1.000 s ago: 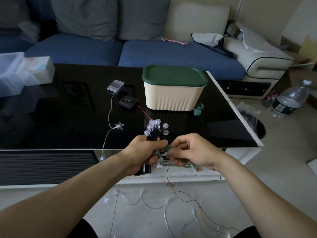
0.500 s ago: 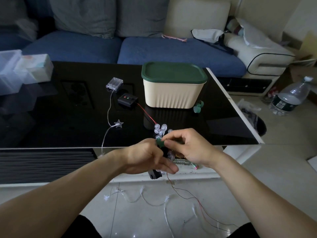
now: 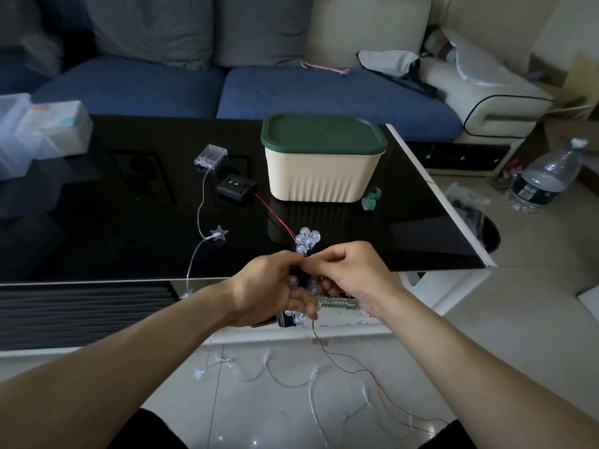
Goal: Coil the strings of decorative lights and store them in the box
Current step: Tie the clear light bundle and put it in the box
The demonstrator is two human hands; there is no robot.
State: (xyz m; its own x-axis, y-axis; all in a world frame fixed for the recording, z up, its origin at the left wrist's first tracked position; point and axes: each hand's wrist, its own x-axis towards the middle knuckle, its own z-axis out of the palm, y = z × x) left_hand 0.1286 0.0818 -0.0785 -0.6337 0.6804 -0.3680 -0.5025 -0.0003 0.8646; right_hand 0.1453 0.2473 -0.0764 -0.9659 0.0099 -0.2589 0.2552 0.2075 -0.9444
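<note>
Just in front of the black table's near edge, my left hand (image 3: 272, 293) grips a coiled bundle of clear round bulb lights (image 3: 307, 240) on red and black wire. My right hand (image 3: 350, 270) pinches the same bundle from the right, fingertips meeting the left hand's. A red wire runs from the bundle back to a black switch box (image 3: 236, 186) on the table, and more wire hangs down to the floor. A second string with a clear star light (image 3: 219, 234) leads to a clear battery case (image 3: 210, 156). The cream box with its green lid (image 3: 324, 157) stands shut behind.
The black glass table (image 3: 97, 222) carries clear plastic containers (image 3: 42, 131) at the far left and a small green piece (image 3: 371, 199) beside the box. Star lights trail over the tiled floor (image 3: 285, 374). A water bottle (image 3: 541, 179) stands on the floor at right, a blue sofa behind.
Both hands shifted slightly right and came closer together around the bundle. My left hand's fingers now wrap further under the bulbs while the right keeps pinching at the top.
</note>
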